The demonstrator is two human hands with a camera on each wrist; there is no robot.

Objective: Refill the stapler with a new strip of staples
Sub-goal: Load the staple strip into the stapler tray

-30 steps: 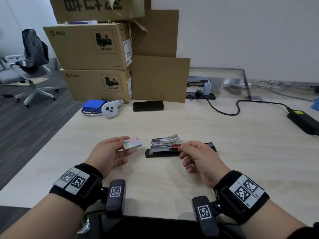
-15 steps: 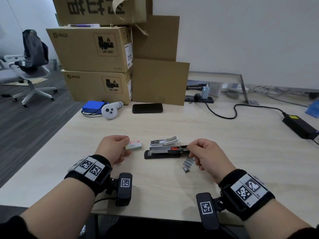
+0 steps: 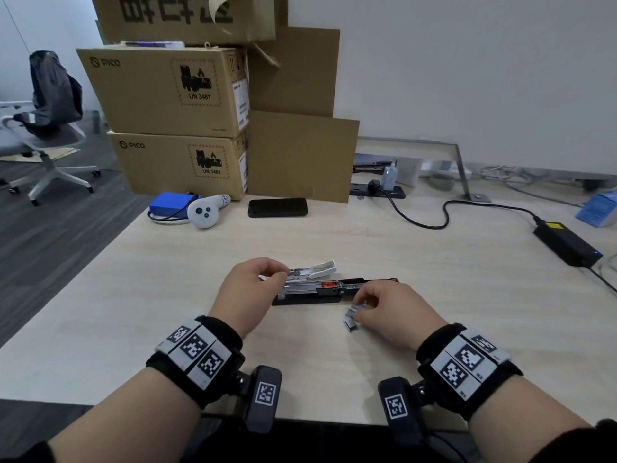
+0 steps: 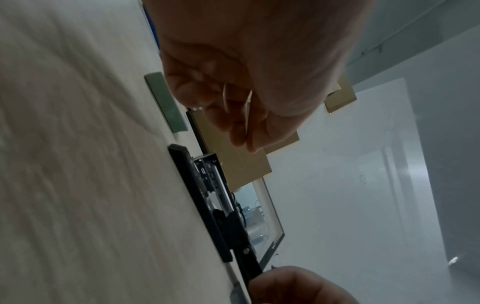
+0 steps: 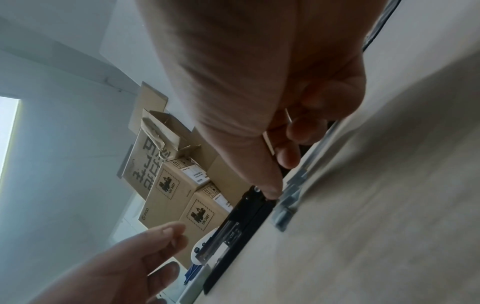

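The pale wooden worktop carried everything, and only the head view took in the stacked cardboard boxes at 11 o'clock, plus the black phone at 12. Centre stage, the stapler lay swung open, its white top tilted up, the orange pusher showing in the rail. The left hand sat at the stapler's 9 o'clock end, thumb and forefinger pinched together at the metal nose; whether it gripped was unclear. The left wrist view added a thin card-like piece tucked under curled fingers. The right hand, at 5 o'clock, pinched the staple strip; the right wrist view showed loose segments lying on the worktop just beside the stapler's black base.
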